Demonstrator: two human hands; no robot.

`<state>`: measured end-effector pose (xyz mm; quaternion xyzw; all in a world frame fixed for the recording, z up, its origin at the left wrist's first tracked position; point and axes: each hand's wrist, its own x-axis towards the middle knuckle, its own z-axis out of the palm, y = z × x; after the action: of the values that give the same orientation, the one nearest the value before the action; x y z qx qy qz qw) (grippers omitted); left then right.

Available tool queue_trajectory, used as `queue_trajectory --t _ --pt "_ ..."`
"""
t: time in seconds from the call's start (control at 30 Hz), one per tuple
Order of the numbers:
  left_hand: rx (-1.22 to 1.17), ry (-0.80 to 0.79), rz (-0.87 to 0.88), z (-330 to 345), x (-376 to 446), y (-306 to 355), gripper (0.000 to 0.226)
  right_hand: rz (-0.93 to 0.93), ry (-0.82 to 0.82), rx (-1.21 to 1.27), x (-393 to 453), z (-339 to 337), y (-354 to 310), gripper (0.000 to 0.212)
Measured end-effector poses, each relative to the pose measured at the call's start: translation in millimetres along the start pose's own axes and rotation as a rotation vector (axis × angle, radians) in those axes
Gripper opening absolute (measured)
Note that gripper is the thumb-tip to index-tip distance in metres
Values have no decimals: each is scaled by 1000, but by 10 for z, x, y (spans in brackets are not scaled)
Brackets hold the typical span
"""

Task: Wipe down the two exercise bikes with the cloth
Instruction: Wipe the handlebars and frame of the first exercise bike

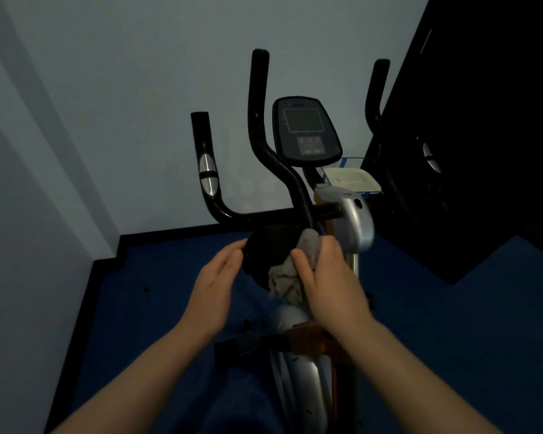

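An exercise bike (351, 220) with black handlebars (261, 126) and a grey console (306, 130) stands straight ahead in a dim room. Its black saddle (268, 252) is between my hands. My left hand (217, 286) rests with straight fingers against the saddle's left side. My right hand (323, 277) grips a crumpled grey cloth (287, 277) and presses it on the saddle's right side. A second handlebar (376, 92) with a silver grip sensor shows dimly at the right, in front of a dark area.
Pale walls meet in a corner at the left, with a black skirting board (170, 233) and blue floor (145, 308) below. A white tray-like object (351, 180) sits behind the console. A large dark mass (483, 136) fills the right side.
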<state>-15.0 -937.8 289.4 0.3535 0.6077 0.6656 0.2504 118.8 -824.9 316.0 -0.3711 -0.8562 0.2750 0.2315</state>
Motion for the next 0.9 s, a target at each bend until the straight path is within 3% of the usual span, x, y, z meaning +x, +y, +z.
queue_trajectory --t 0.07,0.17,0.23,0.33,0.47,0.6,0.77,0.9 --pt "31 -31 9 -59 21 37 27 -14 30 29 94 -119 -14 27" --pt "63 -28 51 -97 29 87 29 -122 239 169 239 -257 -260 34" --pt "78 3 85 -113 24 108 29 -175 188 230 280 -198 -432 38" --pt "77 28 94 -138 35 155 30 -196 30 108 215 115 -548 26" --pt "79 -9 68 -147 29 170 29 -193 130 263 -82 384 -441 22" --pt "58 -10 65 -119 39 163 29 -181 27 323 87 201 -375 15" --pt "56 -3 55 -78 78 143 28 -186 72 415 -146 302 -422 23" --pt "38 7 59 -66 101 146 29 -212 -15 441 -38 176 -335 23"
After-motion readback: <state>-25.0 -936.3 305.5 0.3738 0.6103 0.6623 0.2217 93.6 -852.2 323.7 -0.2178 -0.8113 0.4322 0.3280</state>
